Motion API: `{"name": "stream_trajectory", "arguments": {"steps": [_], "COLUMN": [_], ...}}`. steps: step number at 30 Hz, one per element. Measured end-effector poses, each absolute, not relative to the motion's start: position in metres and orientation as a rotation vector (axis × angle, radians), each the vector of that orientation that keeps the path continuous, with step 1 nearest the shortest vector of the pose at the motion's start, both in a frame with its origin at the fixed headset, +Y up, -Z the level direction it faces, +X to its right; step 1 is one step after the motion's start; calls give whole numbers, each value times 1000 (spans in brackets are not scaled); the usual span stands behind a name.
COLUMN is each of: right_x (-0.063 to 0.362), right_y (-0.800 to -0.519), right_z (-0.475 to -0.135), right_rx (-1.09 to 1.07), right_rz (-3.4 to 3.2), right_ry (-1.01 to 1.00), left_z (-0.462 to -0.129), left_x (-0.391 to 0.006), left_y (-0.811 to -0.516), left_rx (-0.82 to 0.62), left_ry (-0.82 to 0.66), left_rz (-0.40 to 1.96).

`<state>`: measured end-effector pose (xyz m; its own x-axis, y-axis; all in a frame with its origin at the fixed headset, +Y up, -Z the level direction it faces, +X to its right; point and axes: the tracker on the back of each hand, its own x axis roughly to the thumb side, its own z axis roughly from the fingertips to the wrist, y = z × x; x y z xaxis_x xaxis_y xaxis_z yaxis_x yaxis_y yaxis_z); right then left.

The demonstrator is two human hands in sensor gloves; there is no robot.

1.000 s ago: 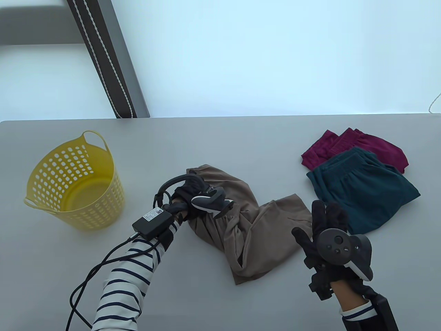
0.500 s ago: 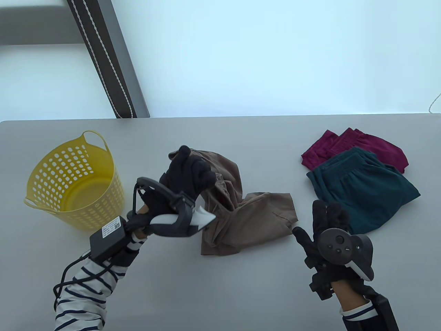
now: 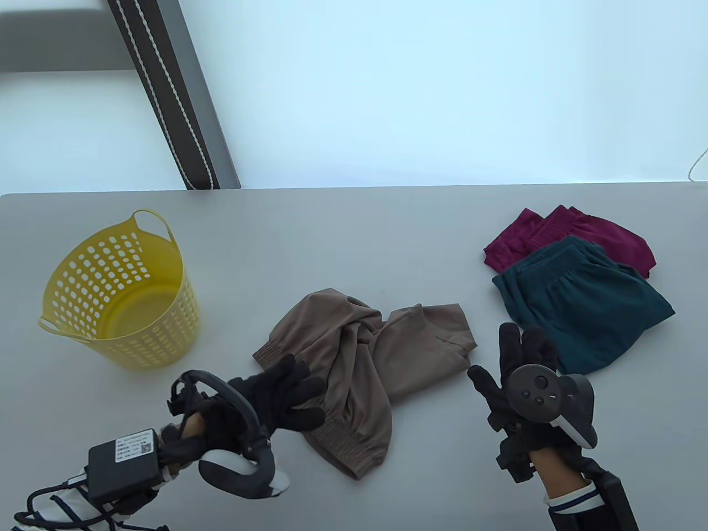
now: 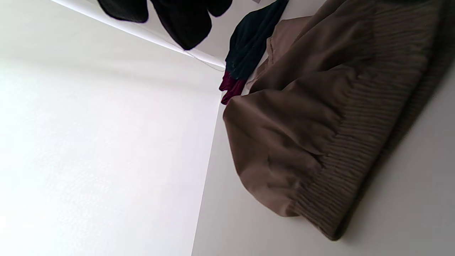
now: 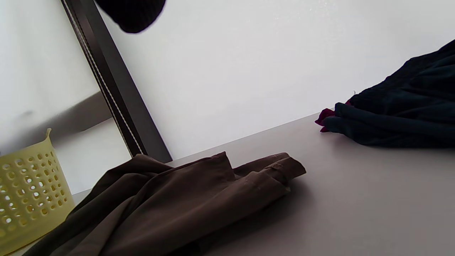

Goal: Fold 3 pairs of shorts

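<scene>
Left hand (image 3: 279,399): fingers extended, relaxed, near the table's front edge, palm turned sideways. Right hand (image 3: 517,376): fingers straight and spread, palm down, near the front-right.

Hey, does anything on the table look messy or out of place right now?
Yes: the brown shorts lie twisted and bunched mid-table, unfolded, unlike the teal shorts and maroon shorts stacked neatly at right.
</scene>
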<state>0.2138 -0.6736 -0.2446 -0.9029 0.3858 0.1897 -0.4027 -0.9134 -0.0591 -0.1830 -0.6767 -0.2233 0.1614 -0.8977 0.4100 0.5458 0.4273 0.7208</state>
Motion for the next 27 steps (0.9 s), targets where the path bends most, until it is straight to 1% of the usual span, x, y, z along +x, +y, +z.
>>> {"name": "stream_trajectory", "arguments": {"steps": [2,4,6,8,10,11,13,15,17,18,21,24,27], "right_x": [214,213,213,213,213,213,213,214,214,214,214,214,212], "right_y": [-675,-677,-679,-681,-684,-685,-686,-688,-689,-689,-692,-694,-695], "right_z": [-245,-246,-247,-248,-249,-249,-250,-251,-251,-252,-253,-254,-254], "right_rx": [238,232,228,221,209,205,198,196,193,191,189,190,194], "right_rz": [2726,2731,2737,2749,2762,2766,2774,2780,2783,2785,2786,2790,2794], "right_ry": [-124,-114,-102,-88,-70,-65,-53,-38,-32,-27,1,14,28], "left_z": [-243,-260,-277,-294,-306,-309,-316,-319,-317,-315,-303,-288,-268], "left_x": [-199,-211,-217,-218,-216,-215,-214,-217,-221,-224,-234,-242,-244], "left_y": [-670,-677,-694,-719,-741,-747,-758,-766,-762,-761,-759,-760,-760], "left_rx": [429,355,236,99,4,-19,-129,-211,-186,-206,-189,-117,-46], "left_ry": [-820,-771,-750,-732,-740,-745,-756,-757,-749,-754,-774,-790,-835], "left_rz": [-1093,-1094,-1076,-1021,-1016,-1028,-1015,-908,-841,-821,-747,-677,-674]}}
